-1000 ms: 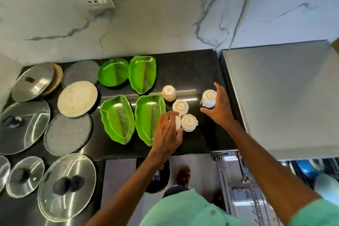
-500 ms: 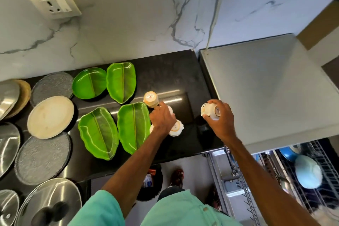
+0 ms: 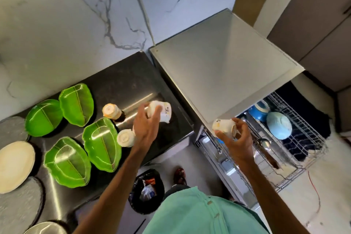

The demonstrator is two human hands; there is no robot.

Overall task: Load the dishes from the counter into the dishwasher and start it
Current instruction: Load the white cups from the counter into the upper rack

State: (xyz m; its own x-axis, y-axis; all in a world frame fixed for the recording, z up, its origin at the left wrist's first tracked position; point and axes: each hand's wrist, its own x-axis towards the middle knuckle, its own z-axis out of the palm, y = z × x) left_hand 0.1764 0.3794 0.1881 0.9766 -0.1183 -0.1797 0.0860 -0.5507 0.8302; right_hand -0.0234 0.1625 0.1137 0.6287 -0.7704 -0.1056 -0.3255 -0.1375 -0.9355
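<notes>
Four glossy green leaf-shaped plates (image 3: 101, 143) lie front-left on the black stone tabletop (image 3: 129, 76). Of four small white ceramic cups (image 3: 112, 111), one stands inverted mid-tabletop and a second cup (image 3: 125, 137) lies just beside the left hand (image 3: 146, 129), which grasps a third cup (image 3: 161, 112) near the right edge. The right hand (image 3: 237, 138) clasps the fourth cup (image 3: 222, 128) just past that edge. Light, stiff, slick, probably chippable: best gripped round the wall.

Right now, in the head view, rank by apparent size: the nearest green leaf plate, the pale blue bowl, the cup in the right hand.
1. nearest green leaf plate
2. pale blue bowl
3. cup in the right hand
Bowl and cup look close; the bowl lies farther off, so unsure.
</notes>
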